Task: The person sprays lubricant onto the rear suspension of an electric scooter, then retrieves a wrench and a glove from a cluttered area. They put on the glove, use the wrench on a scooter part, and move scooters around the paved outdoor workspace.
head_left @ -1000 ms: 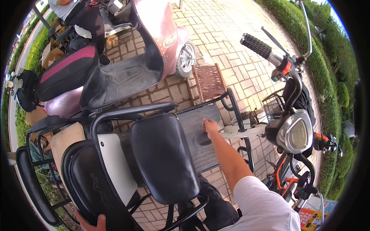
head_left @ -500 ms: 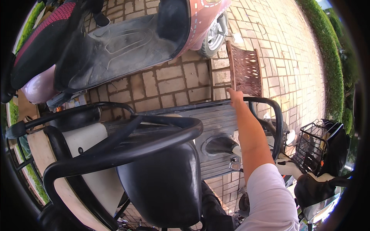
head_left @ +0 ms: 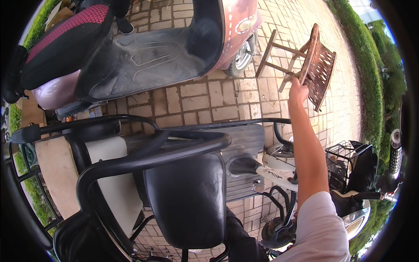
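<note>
My right hand (head_left: 299, 92) is closed around the near end of a folding stool (head_left: 323, 70) with a brown woven seat and wooden legs. The stool is tilted, its seat turned toward the right and its crossed legs pointing left toward the scooter's front wheel. My right arm reaches far out over the black side rail of a small three-wheeled vehicle. I cannot make out whether any leg touches the paving. My left hand is out of view.
A pink scooter (head_left: 152, 56) stands at the upper left. Nearer lie the vehicle's black seat (head_left: 187, 201), thick black armrest bar (head_left: 157, 159) and ribbed footboard (head_left: 244, 144). A wire basket (head_left: 345, 163) is at right, with a hedge (head_left: 364, 83) beyond the brick paving (head_left: 279, 100).
My right hand has moved away and rightward, taking the stool with it. The stool has turned and tilted, so its legs now show on the left.
</note>
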The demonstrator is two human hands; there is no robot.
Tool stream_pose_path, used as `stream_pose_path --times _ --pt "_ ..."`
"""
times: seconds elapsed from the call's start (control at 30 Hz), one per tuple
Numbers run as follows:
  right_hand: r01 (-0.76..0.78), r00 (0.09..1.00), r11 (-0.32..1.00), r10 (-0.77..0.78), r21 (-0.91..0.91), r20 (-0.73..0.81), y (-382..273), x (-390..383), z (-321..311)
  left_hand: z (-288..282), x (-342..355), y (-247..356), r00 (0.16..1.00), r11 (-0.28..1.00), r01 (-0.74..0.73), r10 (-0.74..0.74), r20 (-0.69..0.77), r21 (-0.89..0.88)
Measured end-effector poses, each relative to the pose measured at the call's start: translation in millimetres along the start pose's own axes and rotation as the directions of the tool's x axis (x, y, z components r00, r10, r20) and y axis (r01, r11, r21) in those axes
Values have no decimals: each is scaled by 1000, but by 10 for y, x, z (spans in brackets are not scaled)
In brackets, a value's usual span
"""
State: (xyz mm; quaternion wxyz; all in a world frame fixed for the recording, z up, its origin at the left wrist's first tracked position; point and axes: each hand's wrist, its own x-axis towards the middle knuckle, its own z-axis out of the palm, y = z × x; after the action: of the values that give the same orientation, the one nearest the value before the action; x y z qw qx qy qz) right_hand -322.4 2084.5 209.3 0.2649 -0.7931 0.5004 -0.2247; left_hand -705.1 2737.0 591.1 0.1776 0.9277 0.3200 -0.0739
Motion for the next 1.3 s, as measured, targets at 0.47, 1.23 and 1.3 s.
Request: stream_pose_path --times 0.47,1.23,1.3 --pt "381 909 922 -388 74 155 -423 -2783 -2298 -14 222 509 969 971 -240 241 -48 21" --pt "378 16 -31 -999 925 -40 -2443 -6680 -6462 -2423 -2094 -1189 773 -315 -534 193 -604 -784" --pt "272 -253 -92 -967 958 -21 -2261 -7233 -6548 -2479 -2317 -1684 764 -283 -591 106 -637 -756"
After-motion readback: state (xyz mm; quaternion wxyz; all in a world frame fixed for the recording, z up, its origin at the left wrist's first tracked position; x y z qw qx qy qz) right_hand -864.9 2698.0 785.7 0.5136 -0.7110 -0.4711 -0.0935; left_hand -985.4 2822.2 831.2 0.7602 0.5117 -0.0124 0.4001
